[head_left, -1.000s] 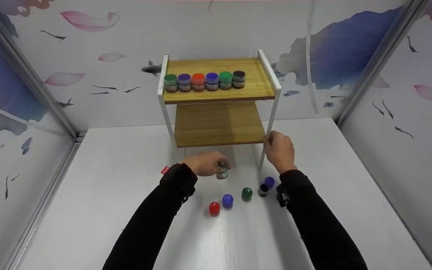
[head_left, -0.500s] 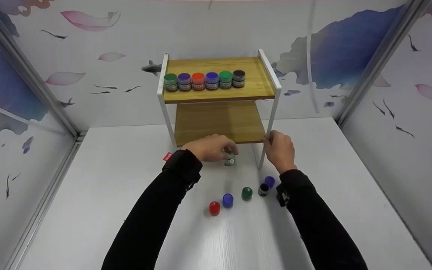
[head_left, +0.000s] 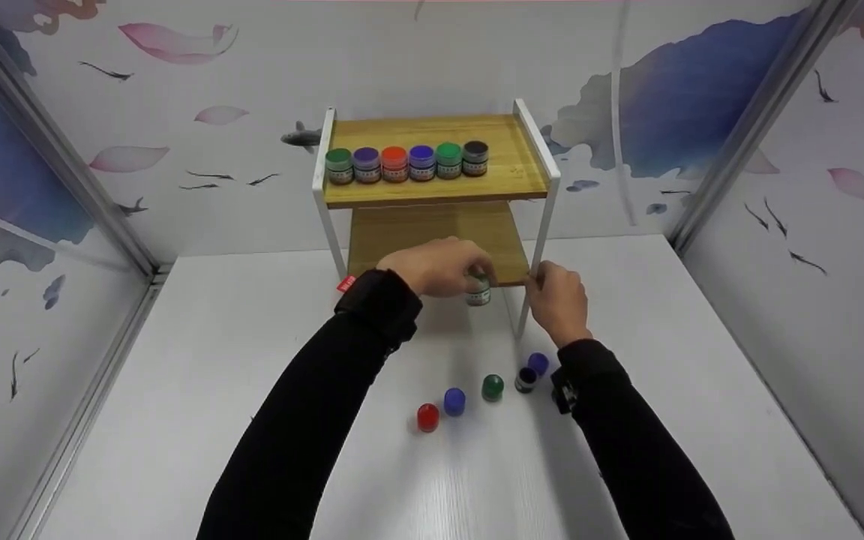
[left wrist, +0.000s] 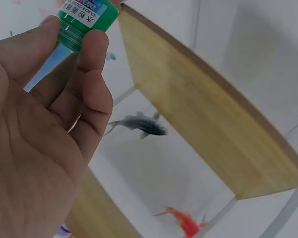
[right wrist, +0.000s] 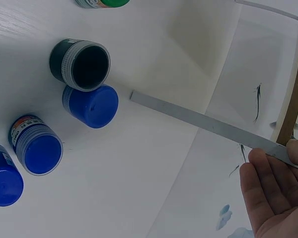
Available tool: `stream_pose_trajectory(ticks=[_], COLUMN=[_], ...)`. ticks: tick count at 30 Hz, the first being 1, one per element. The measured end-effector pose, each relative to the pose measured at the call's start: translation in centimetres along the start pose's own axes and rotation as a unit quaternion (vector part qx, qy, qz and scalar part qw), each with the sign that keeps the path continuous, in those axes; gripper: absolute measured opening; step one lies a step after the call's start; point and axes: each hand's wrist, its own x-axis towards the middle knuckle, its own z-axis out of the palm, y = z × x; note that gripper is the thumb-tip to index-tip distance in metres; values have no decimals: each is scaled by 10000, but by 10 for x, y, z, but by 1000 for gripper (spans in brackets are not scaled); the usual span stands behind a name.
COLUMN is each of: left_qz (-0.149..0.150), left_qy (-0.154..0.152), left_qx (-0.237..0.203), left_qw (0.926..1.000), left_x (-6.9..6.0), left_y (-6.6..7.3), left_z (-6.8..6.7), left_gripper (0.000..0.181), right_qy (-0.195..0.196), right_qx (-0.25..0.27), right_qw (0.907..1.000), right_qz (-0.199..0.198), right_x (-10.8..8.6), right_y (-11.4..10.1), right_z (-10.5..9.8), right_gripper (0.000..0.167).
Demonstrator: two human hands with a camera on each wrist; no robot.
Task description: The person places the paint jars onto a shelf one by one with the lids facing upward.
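My left hand (head_left: 439, 266) pinches a small paint jar (head_left: 479, 294) between thumb and fingers, just in front of the lower shelf (head_left: 432, 232). In the left wrist view the jar (left wrist: 87, 22) is green with a white label. My right hand (head_left: 559, 300) holds the rack's white front right leg (head_left: 544, 232) at the lower shelf's corner; the right wrist view shows the thumb at the shelf edge (right wrist: 294, 94) and the fingers against the leg (right wrist: 203, 119). The lower shelf is partly hidden behind my left hand.
Several paint jars stand in a row on the upper wooden shelf (head_left: 511, 161). On the white table are a red jar (head_left: 427, 418), a blue one (head_left: 454, 402), a green one (head_left: 493, 388), a black one (head_left: 526, 380) and more blue jars (right wrist: 42, 153) by my right wrist.
My left hand has carried the green paint jar forward, up and to the right, from over the table to the lower shelf's front edge. My right hand has stayed on the leg.
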Motion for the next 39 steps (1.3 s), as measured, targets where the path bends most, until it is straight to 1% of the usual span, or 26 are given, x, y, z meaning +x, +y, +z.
stream_pose_trajectory(ticks=[7,11,16,20,24,27,30,34,37,39], left_qz=[205,228,306,346,481,461,335,112,7,-31], left_qy=[254,382,393,404,498,609,738,875,997,1143], left_qx=[115,121,96,146,262,385,389,356,515,656], left_qw=[9994,9989,9987,9985,9973,9963,9960,9955,9937,9913], left_x=[-5,-6,-3,0,3,5,8,14,21,26], left_y=[15,22,28,31,35,38,43,45,45,44], left_z=[-24,-40,-58,-68,-74,-77,-82,-86,-87,-86], left_gripper=[30,30,30,32,31,31,31,33,36,37], right_qy=[-70,-49,-33,-95,-84,-105,-108,-93,-74,-59], right_qx=[9,42,14,1,9,28,41,2,-9,15], right_qw=[9999,10000,10000,9999,9999,9999,9998,9999,9999,10000], right_qz=[78,58,82,135,123,130,132,111,90,62], right_x=[-1,1,1,1,0,0,0,1,0,0], right_y=[0,0,1,1,-1,-1,-2,-2,-2,-1], right_z=[-2,-1,-1,-1,-2,-2,-3,-2,-1,-1], right_gripper=[16,16,15,16,17,17,18,18,17,17])
